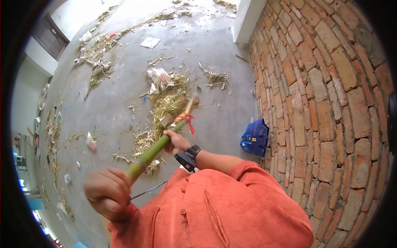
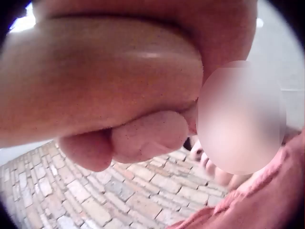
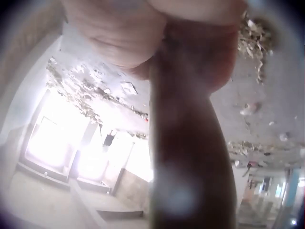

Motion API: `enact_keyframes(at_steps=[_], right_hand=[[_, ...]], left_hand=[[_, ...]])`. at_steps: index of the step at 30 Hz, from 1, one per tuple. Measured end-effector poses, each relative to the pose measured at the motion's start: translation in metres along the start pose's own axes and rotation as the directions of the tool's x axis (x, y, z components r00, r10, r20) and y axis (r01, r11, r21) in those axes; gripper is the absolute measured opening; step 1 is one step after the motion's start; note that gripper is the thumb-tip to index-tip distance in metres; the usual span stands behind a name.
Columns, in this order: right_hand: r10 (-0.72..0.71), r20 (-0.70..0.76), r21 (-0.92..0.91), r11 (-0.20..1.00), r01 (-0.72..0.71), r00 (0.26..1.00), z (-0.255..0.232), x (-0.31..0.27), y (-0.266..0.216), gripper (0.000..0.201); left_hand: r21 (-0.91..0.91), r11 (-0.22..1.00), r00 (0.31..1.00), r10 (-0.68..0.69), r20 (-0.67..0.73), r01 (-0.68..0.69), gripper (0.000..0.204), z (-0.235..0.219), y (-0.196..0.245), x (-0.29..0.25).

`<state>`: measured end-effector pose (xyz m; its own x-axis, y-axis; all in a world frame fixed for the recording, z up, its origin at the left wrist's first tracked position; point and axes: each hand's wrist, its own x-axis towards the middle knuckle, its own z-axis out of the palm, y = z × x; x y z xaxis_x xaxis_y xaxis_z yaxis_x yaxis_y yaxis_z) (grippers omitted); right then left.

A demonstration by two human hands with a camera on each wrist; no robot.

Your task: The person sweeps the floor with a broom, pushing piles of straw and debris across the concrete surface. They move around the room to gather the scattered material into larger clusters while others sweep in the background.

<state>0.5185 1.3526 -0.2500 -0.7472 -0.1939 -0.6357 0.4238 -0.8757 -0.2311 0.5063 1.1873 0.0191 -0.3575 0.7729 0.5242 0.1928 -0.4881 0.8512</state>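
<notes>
A long green stalk [image 1: 155,149] with a yellowish far end slants up and away from me. A red string [image 1: 188,120] is tied round it near that end. My left hand [image 1: 108,194] grips the stalk's near end at the lower left. My right hand [image 1: 175,141] holds it farther up, just below the string. In the right wrist view the stalk [image 3: 190,157] runs down out of my right hand [image 3: 143,33]. The left wrist view is filled by my left hand [image 2: 105,81], whose curled fingers [image 2: 147,136] are close to the lens.
The concrete floor [image 1: 111,95] is strewn with straw piles [image 1: 167,101] and litter. A brick wall [image 1: 326,95] rises on the right with a blue bag [image 1: 254,138] at its foot. A white pillar [image 1: 246,16] stands at the far end. My orange shirt [image 1: 215,206] fills the bottom.
</notes>
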Motion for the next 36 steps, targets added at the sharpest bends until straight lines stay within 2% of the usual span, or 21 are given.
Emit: enact_keyframes(at_steps=[2, 3, 4, 5, 7, 8, 9, 10, 13, 15, 16, 17, 21, 23, 25, 26, 29, 31, 33, 35, 36], right_hand=[[0.031, -0.049, 0.071, 0.997, -0.027, 0.998, 0.003, -0.012, 0.009, 0.022], [0.081, -0.082, 0.104, 0.992, -0.072, 0.993, 0.001, -0.012, 0.012, 0.025], [0.142, -0.123, 0.130, 0.983, -0.126, 0.982, 0.006, -0.022, 0.011, 0.029], [0.181, -0.008, 0.141, 0.974, -0.178, 0.983, -0.001, -0.023, 0.012, 0.033], [0.150, -0.158, 0.087, 0.987, -0.138, 0.976, -0.006, -0.024, 0.018, 0.034], [0.180, -0.109, 0.081, 0.982, -0.171, 0.978, -0.020, -0.013, 0.024, 0.034], [0.211, -0.062, 0.076, 0.975, -0.206, 0.975, -0.038, 0.004, 0.029, 0.034], [0.220, -0.054, 0.050, 0.975, -0.217, 0.974, -0.042, 0.007, 0.031, 0.034], [0.285, -0.102, 0.002, 0.958, -0.287, 0.953, -0.045, 0.019, 0.029, 0.033], [0.408, -0.010, -0.038, 0.912, -0.408, 0.913, -0.043, 0.029, 0.031, 0.033], [0.441, -0.084, -0.018, 0.896, -0.443, 0.894, -0.025, 0.026, 0.031, 0.029], [0.471, -0.157, 0.009, 0.880, -0.475, 0.868, -0.007, 0.021, 0.033, 0.027], [0.455, 0.093, -0.155, 0.885, -0.438, 0.886, 0.014, 0.047, 0.033, 0.028], [0.429, 0.135, -0.120, 0.902, -0.415, 0.893, 0.039, 0.041, 0.023, 0.028], [0.304, 0.013, -0.153, 0.942, -0.298, 0.953, 0.058, 0.033, 0.009, 0.026], [0.274, 0.158, -0.180, 0.953, -0.245, 0.949, 0.051, 0.047, 0.007, 0.032], [0.152, 0.157, -0.185, 0.975, -0.122, 0.976, 0.059, 0.042, -0.005, 0.032], [0.171, 0.237, -0.139, 0.980, -0.141, 0.956, 0.062, 0.028, -0.018, 0.028], [0.012, 0.148, 0.039, 0.999, -0.018, 0.989, 0.062, 0.025, -0.029, 0.024], [-0.003, 0.200, 0.152, 0.988, -0.028, 0.980, 0.032, 0.045, -0.047, 0.022], [-0.060, 0.093, 0.233, 0.972, 0.037, 0.994, 0.018, 0.052, -0.055, 0.022]], left_hand=[[-0.016, 0.997, 0.997, 0.073, -0.008, -0.073, 0.027, -0.015, 0.003, 0.002], [-0.031, 0.999, 0.952, 0.010, -0.306, -0.021, 0.028, -0.020, 0.001, -0.001], [-0.066, 0.998, 0.816, -0.052, -0.576, 0.017, 0.029, -0.026, -0.005, -0.005], [-0.074, 0.991, 0.736, -0.131, -0.664, 0.109, 0.028, -0.040, -0.016, -0.005], [0.050, 0.916, 0.650, -0.244, -0.719, 0.398, 0.028, -0.063, -0.042, -0.003], [-0.033, 0.916, 0.662, -0.315, -0.680, 0.401, 0.024, -0.068, -0.062, -0.006], [-0.149, 0.897, 0.587, -0.391, -0.709, 0.416, 0.022, -0.066, -0.089, -0.010], [-0.073, 0.870, 0.645, -0.415, -0.642, 0.487, 0.019, -0.059, -0.102, -0.011], [-0.212, 0.915, 0.538, -0.376, -0.755, 0.342, 0.016, -0.054, -0.100, -0.019], [-0.279, 0.916, 0.472, -0.389, -0.791, 0.289, 0.017, -0.061, -0.090, -0.032], [-0.345, 0.908, 0.427, -0.416, -0.803, 0.236, 0.017, -0.066, -0.086, -0.035], [-0.331, 0.917, 0.424, -0.398, -0.814, 0.225, 0.017, -0.067, -0.079, -0.037], [-0.235, 0.952, 0.458, -0.302, -0.836, 0.198, 0.021, -0.051, -0.032, -0.038], [-0.119, 0.958, 0.566, -0.251, -0.785, 0.260, 0.021, -0.036, -0.021, -0.039], [-0.120, 0.955, 0.584, -0.262, -0.768, 0.271, 0.022, -0.023, -0.014, -0.039], [-0.067, 0.959, 0.638, -0.235, -0.733, 0.276, 0.023, -0.022, -0.013, -0.041], [-0.063, 0.982, 0.727, -0.173, -0.665, 0.175, 0.024, -0.026, -0.008, -0.040], [-0.055, 0.998, 0.773, -0.043, -0.633, 0.010, 0.023, -0.035, -0.008, -0.036], [-0.067, 0.998, 0.783, -0.049, -0.620, 0.010, 0.024, -0.044, -0.014, -0.024], [-0.175, 0.984, 0.748, -0.103, -0.656, -0.018, 0.026, -0.053, -0.027, -0.006], [-0.190, 0.982, 0.757, -0.124, -0.642, 0.000, 0.026, -0.058, -0.036, 0.004]])
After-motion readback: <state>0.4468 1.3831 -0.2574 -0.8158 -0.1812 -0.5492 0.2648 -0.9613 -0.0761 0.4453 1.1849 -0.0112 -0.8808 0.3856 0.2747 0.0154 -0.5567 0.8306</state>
